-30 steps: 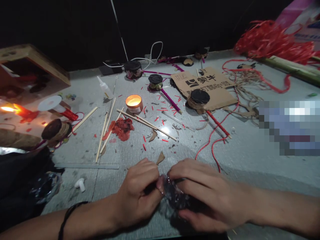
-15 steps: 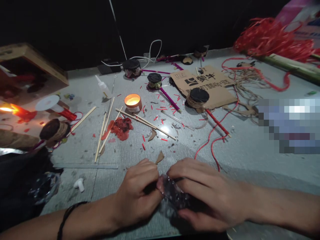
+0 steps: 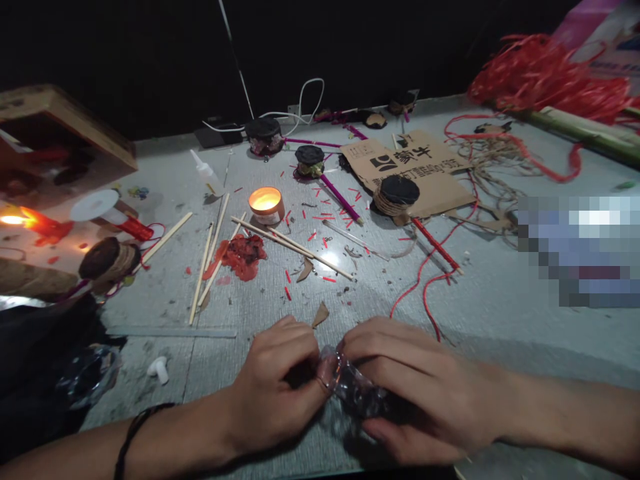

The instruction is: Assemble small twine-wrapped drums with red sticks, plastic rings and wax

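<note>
At the near edge of the table, a clear, shiny plastic piece [image 3: 357, 392] sits between my two hands; its exact kind is hard to make out. My left hand [image 3: 280, 380] pinches its left rim, thumb inside and fingers curled over. Wrapped round the right side is my right hand [image 3: 420, 390], thumb below and fingers above, hiding much of the piece. Just beyond the hands lies a small brown cardboard scrap [image 3: 321, 314]. A red cord [image 3: 425, 300] trails down toward my right hand.
A lit tin candle [image 3: 265, 205] burns beyond red wax [image 3: 245, 257] and wooden sticks [image 3: 207, 267]. At left a red candle [image 3: 47, 230] burns beside a spool [image 3: 100, 207]. Small drum-like pieces on sticks [image 3: 397, 191] lie by flattened cardboard [image 3: 435, 187]. A glue bottle [image 3: 206, 175] stands behind.
The plastic piece has turned and shifted slightly right between my hands, so more of its clear rim shows. My right hand has moved a little to the right; my left hand keeps its pinch.
</note>
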### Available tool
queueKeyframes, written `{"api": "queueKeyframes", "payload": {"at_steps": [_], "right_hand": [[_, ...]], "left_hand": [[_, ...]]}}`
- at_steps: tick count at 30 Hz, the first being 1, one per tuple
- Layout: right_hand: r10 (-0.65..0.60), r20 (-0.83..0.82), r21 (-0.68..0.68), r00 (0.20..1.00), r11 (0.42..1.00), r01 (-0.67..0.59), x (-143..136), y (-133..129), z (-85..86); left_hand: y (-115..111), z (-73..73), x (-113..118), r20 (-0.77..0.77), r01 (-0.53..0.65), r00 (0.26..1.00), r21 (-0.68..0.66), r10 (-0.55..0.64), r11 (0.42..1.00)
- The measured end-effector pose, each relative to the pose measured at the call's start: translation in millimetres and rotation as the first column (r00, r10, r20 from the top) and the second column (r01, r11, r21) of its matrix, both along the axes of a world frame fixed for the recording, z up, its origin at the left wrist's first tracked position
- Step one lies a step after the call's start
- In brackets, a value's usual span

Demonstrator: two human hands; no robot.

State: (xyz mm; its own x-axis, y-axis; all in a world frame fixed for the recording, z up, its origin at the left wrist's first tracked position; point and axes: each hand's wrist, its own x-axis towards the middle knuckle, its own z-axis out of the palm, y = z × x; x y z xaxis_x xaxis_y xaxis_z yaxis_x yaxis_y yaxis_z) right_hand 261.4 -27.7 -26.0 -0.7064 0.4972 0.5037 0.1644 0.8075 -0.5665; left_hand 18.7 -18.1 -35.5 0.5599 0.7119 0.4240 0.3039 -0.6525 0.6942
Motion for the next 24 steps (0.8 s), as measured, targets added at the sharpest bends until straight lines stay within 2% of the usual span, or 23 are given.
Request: {"api": "queueKeyframes", "payload": {"at_steps": [10, 20, 24], "right_hand": [[0.007, 0.011, -0.001, 1.000, 1.000, -0.007, 0.0, 1.4, 0.7], [0.011, 0.024, 0.055, 1.000, 0.998, -0.013, -1.7, -0.1, -0.1], [0.018, 0.032, 0.014, 0.999, 1.000, -0.019, -1.6, -0.1, -0.4]], "left_hand": [[0.9, 0.2, -0.2, 0.005, 0.013, 1.000, -0.008, -0.013, 1.000], [2.0, 4.8, 0.6, 0.039, 0.097, 0.995, 0.000, -0.097, 0.995], [1.0, 4.7, 1.2, 0.035, 0.067, 0.997, 0.010, -0.068, 0.998]]}}
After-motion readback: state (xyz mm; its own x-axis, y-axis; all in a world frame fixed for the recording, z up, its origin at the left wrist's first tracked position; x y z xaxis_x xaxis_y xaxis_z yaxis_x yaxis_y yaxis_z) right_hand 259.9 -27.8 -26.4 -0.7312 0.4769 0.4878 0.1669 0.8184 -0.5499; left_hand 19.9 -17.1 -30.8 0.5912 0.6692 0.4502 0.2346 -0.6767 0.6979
